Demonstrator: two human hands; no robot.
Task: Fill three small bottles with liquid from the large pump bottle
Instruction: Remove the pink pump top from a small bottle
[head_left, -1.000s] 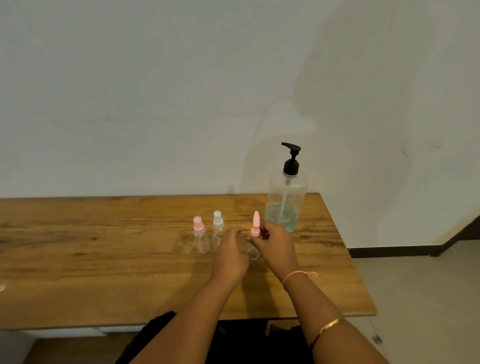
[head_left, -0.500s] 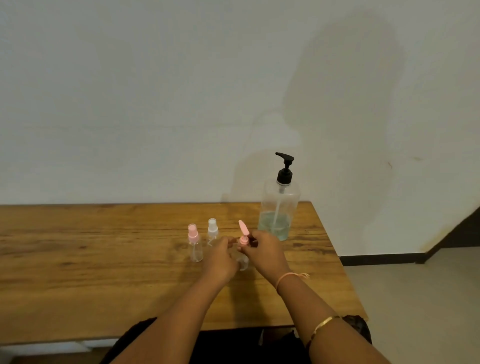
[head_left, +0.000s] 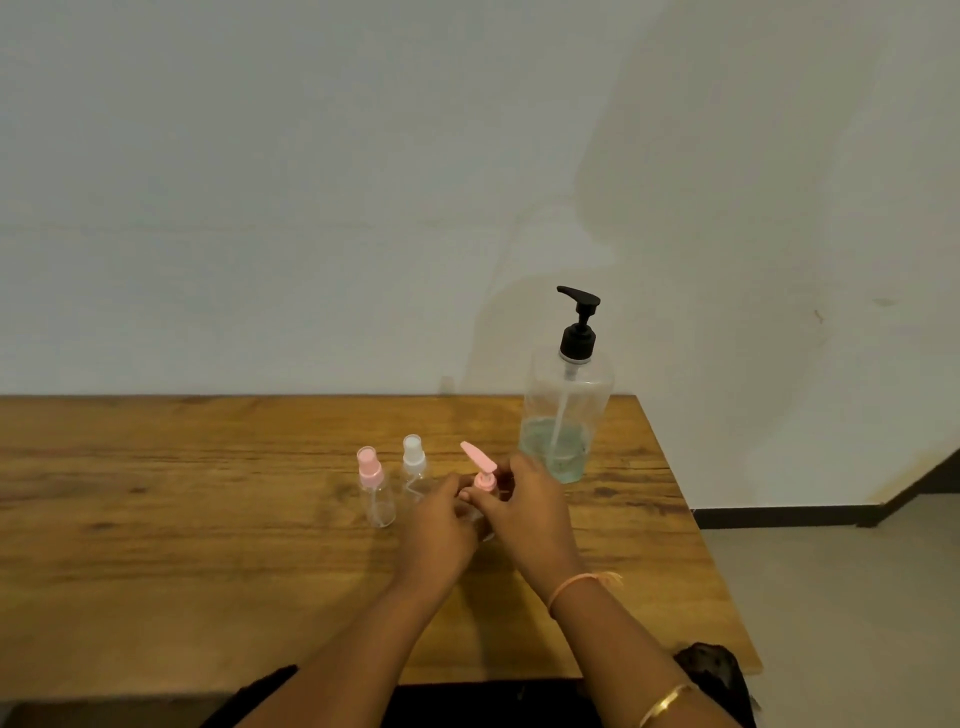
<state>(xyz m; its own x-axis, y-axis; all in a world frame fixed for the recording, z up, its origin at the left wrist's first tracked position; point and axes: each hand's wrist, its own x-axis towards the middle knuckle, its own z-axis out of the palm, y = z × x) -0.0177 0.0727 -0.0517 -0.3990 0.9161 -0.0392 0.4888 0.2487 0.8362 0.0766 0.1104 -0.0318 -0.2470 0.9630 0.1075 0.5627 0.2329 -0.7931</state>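
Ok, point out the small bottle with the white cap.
The middle bottle: its cap is white, while the left bottle and the held bottle have pink tops.

Large pump bottle (head_left: 566, 415): clear, black pump head, upright, bluish liquid in the bottom only. At its 8 o'clock, three small clear bottles: pink-capped bottle (head_left: 377, 499) and white-capped bottle (head_left: 414, 465) upright, side by side; pink-pump bottle (head_left: 484, 482) at their 3 o'clock, body mostly hidden, nozzle pointing toward 11.

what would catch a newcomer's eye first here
The big pump bottle, black-topped and partly full of bluish liquid, stands at the table's far right. In the middle, the left hand and right hand grip a small bottle with a pink spout; a pink-capped bottle and a white-capped bottle stand left of it.
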